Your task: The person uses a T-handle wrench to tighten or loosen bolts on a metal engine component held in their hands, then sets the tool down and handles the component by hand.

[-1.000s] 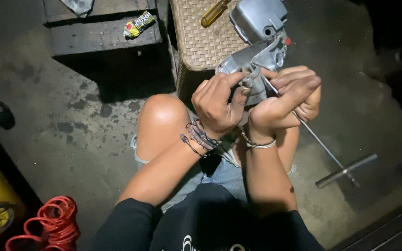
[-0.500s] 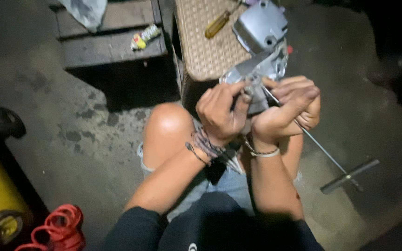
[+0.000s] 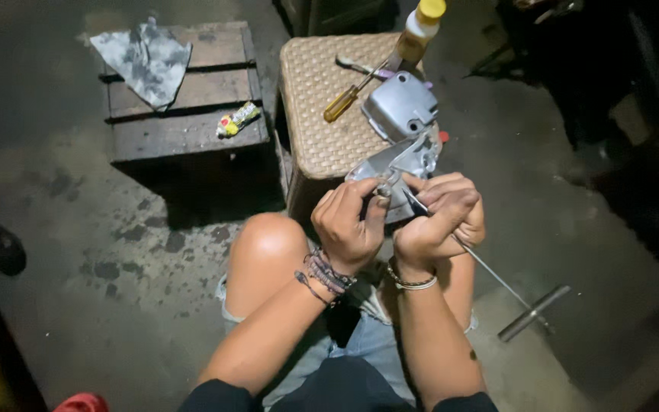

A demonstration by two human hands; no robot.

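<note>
Grey cast-metal part (image 3: 394,164) is held up over the knees, just near of the wicker stool (image 3: 310,114), clamped from both sides. Judged rigid and fairly heavy for its size; bare metal, possibly oily, so slip is a risk; thin flanges and corners look sharp. Best taken by the thick body, not the projecting tabs. Left hand (image 3: 348,225) is closed on the part's lower left edge, thumb pressed up against it. Right hand (image 3: 440,214) is closed around the shaft of a long T-handle wrench (image 3: 497,278), tip set against the part; the cross handle hangs low right, above the concrete floor (image 3: 116,267). A second grey metal cover (image 3: 400,107) rests on the stool's right edge, touching or just beside the held part — which cannot be told. A yellow-handled screwdriver (image 3: 348,98) and a yellow-capped bottle (image 3: 417,30) sit further back on the stool. Wooden crate (image 3: 184,122) at far left carries a rag (image 3: 143,57) and a small wrapper (image 3: 238,120). Open room lies left and near over the floor; right side is dark, contents unclear.
</note>
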